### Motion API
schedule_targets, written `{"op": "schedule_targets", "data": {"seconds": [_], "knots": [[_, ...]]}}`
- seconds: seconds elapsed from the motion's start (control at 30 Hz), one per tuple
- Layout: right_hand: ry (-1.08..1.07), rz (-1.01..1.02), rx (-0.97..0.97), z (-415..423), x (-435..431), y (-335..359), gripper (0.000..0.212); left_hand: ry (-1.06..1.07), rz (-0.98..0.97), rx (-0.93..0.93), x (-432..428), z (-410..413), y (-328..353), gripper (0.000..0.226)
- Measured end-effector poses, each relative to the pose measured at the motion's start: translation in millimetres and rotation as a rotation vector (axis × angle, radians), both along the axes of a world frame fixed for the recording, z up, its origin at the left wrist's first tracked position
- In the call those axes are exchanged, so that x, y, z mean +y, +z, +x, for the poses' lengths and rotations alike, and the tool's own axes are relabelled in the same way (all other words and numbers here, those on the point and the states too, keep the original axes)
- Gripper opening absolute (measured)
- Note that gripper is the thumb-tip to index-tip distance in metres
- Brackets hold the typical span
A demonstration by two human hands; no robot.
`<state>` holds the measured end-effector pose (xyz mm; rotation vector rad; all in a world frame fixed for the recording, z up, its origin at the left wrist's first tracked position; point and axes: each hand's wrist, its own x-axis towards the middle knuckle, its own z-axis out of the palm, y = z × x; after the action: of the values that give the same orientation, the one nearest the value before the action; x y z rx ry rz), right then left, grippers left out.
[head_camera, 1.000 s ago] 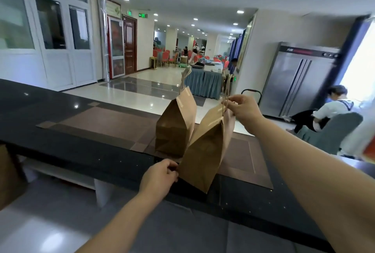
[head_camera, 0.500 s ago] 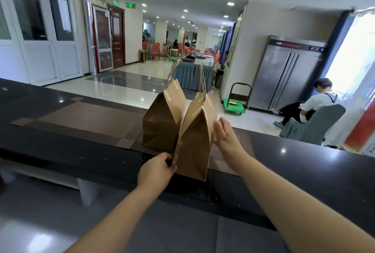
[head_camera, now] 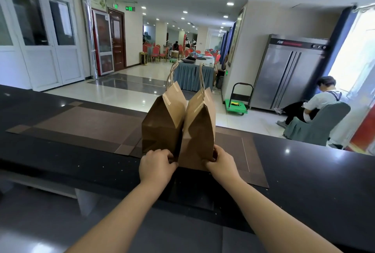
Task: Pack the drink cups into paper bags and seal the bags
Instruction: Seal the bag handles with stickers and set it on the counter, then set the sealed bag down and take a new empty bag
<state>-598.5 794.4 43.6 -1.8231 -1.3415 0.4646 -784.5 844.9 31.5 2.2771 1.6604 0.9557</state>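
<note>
Glossy tiled floor (head_camera: 129, 98), recessed ceiling lights (head_camera: 230, 4)

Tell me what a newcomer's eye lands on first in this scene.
Dead centre, the left brown paper bag and the right brown paper bag stand touching on the dark glossy counter, twisted handles up. The left hand and right hand grip the right bag's bottom corners. Behind, at right, a tall stainless-steel cabinet gleams near a seated person.

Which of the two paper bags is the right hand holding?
The right-hand bag, nearer the camera: the right hand grips its lower right corner. The left-hand bag stands beside it, untouched by that hand.
</note>
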Motion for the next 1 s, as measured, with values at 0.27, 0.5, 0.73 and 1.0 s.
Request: {"op": "schedule_targets", "data": {"seconds": [0.27,0.5,0.73,1.0], "knots": [[-0.099,-0.038,-0.100,-4.0,20.4,-2.9,0.049,-0.034,0.097,0.163,21.5,12.8,-0.7,0.026],[-0.128,-0.094,-0.161,-1.1,33.0,-2.9,0.043,0.006,0.091,0.147,32.5,17.3,-2.6,0.025],[-0.110,-0.170,-0.157,0.4,32.4,-5.6,0.048,0.040,0.116,0.212,36.8,18.9,-6.6,0.025],[-0.055,-0.193,-0.092,10.3,-24.3,0.1,0.066,-0.063,0.157,0.117,2.0,15.1,2.4,0.024]]}}
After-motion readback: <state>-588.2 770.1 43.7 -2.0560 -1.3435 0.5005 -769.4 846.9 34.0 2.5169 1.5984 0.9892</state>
